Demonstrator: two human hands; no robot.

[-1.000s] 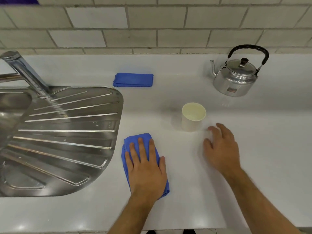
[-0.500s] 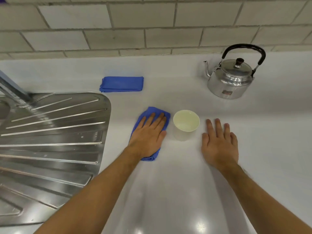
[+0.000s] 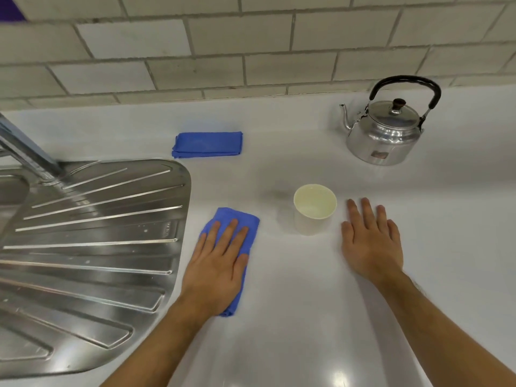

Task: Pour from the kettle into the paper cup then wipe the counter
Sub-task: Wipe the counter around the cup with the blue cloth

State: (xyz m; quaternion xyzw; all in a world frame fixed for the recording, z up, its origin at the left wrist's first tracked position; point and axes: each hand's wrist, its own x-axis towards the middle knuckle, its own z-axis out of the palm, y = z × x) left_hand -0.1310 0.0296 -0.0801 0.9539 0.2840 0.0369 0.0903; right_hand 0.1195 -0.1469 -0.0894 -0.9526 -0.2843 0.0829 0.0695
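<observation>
A white paper cup (image 3: 314,216) stands upright mid-counter with pale liquid in it. The metal kettle (image 3: 385,135), with a black handle and its lid on, sits at the back right, its spout pointing left. My left hand (image 3: 217,261) presses flat on a blue cloth (image 3: 224,217) on the white counter (image 3: 293,317), a little to the left of the cup and apart from it. To the right of the cup, my right hand (image 3: 371,241) lies flat on the counter, fingers apart and holding nothing.
A second blue cloth (image 3: 207,144), folded, lies at the back near the tiled wall (image 3: 251,46). The ribbed steel drainboard (image 3: 92,241) and tap (image 3: 25,152) fill the left side. The cloth under my hand lies just right of the drainboard's edge.
My left hand slid the blue cloth forward up beside the cup, then back toward me and left. My right hand flattened onto the counter and stayed there.
</observation>
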